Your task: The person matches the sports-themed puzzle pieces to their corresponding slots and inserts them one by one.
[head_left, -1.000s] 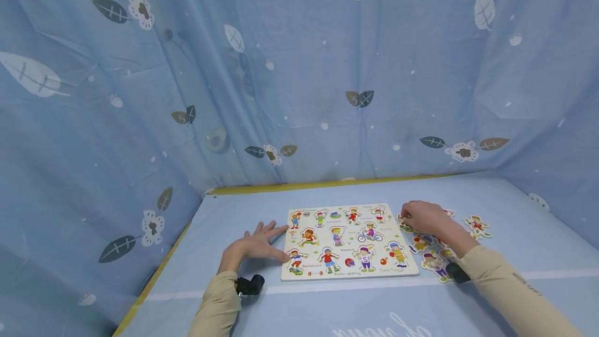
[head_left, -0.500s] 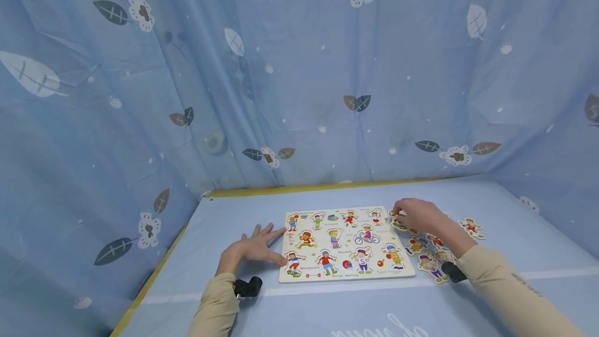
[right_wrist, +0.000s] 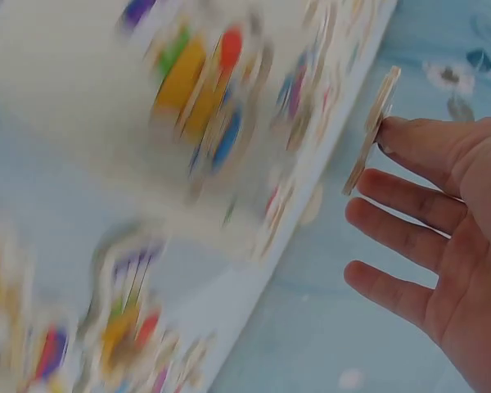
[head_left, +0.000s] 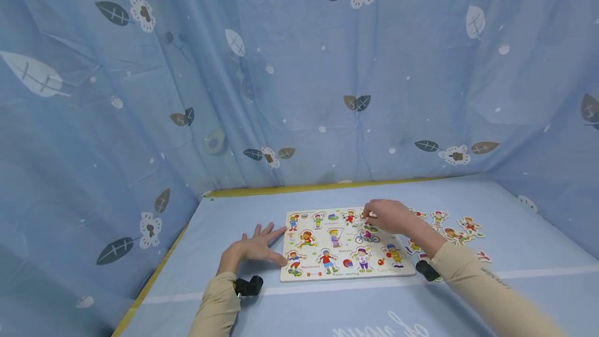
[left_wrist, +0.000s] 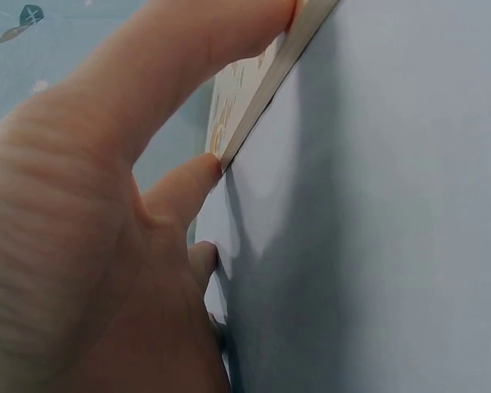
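A flat picture puzzle board (head_left: 323, 247), printed with children playing sports, lies on the blue cloth. My left hand (head_left: 252, 249) is spread at its left side, thumb and index fingertip against the edge. The left wrist view shows those fingertips at the board's rim (left_wrist: 272, 82). Over the board's upper right, my right hand (head_left: 394, 217) pinches a thin wooden puzzle piece (right_wrist: 375, 127) between thumb and index finger. That piece is seen edge-on in the right wrist view, its picture hidden there; the other fingers are extended and hold nothing.
Several loose puzzle pieces (head_left: 470, 227) lie in a cluster right of the board, partly covered by the right forearm. Black cameras (head_left: 249, 286) are strapped to both wrists. A blue patterned curtain (head_left: 299, 92) hangs behind the table, above a yellow edge strip (head_left: 281, 189).
My right hand has lifted a puzzle piece from the cluster and moved left over the board, uncovering more loose pieces. The left hand stays at the board's edge.
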`<state>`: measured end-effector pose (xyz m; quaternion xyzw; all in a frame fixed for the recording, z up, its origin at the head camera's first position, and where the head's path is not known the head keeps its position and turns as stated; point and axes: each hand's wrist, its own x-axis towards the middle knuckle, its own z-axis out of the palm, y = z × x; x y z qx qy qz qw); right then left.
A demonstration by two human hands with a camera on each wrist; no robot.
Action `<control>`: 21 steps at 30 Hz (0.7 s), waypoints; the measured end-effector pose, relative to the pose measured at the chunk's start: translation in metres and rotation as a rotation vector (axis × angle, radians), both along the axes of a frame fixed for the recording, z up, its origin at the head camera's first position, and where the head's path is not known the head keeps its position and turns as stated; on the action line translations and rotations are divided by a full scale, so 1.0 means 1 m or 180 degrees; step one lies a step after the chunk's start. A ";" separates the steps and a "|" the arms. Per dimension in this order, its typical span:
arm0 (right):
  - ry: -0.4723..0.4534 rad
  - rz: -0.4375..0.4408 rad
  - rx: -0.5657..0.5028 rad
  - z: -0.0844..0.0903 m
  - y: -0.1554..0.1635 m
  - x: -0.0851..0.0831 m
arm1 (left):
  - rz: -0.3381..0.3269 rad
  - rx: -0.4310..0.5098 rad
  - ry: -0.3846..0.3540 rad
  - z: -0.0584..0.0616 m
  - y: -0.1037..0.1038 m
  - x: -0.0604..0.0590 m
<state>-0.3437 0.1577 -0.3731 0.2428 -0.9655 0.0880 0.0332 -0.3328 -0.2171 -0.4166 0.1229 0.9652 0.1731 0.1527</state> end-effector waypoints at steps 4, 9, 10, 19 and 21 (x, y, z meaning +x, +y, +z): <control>-0.0018 0.0098 0.0016 -0.006 -0.027 0.004 | -0.0017 -0.0005 -0.0013 -0.002 0.000 0.003; -0.0020 0.0245 -0.0043 -0.010 -0.055 0.012 | 0.0005 0.0022 -0.0012 -0.004 0.000 0.005; -0.0022 0.0275 -0.0061 -0.009 -0.060 0.013 | 0.0014 0.0026 -0.0020 -0.004 0.001 0.005; 0.0083 0.0679 0.0073 -0.011 -0.103 0.019 | 0.0028 -0.0078 0.0004 0.001 0.001 0.003; 0.0035 0.0728 0.0060 -0.012 -0.112 0.022 | 0.0023 -0.0092 0.0009 0.001 0.001 0.002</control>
